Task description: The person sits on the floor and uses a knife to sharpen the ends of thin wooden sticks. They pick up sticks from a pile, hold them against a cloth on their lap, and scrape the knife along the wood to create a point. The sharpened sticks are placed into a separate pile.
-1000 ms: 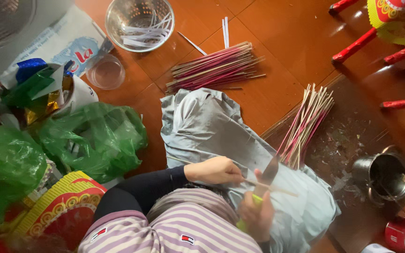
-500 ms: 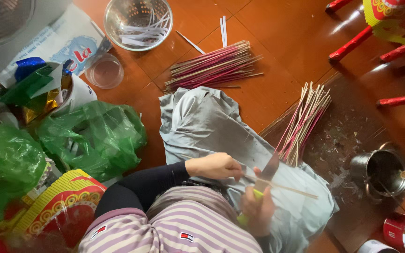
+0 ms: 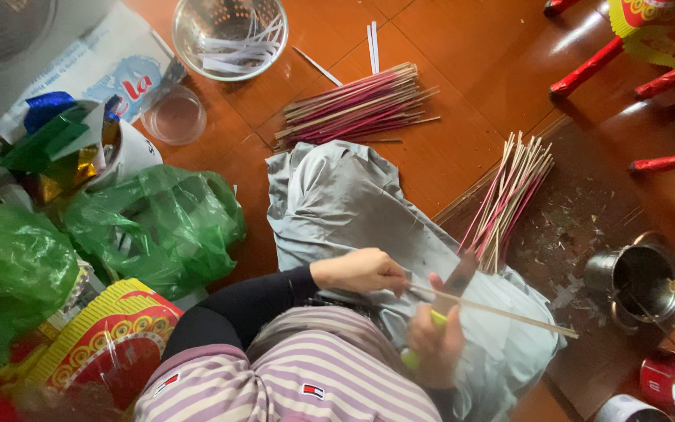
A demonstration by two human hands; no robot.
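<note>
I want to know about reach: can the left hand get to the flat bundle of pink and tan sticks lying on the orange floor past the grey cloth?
Probably yes: the left hand holds a thin stick, but nothing blocks the bundle.

— Any packaging about?
— A white plastic bag [image 3: 99, 62] with blue and red print, top left; a red-and-yellow patterned pack [image 3: 107, 344], bottom left.
— More?
— A red-and-yellow pack [image 3: 666, 31] at the top right corner, and a red can [image 3: 666, 379], bottom right.
</note>
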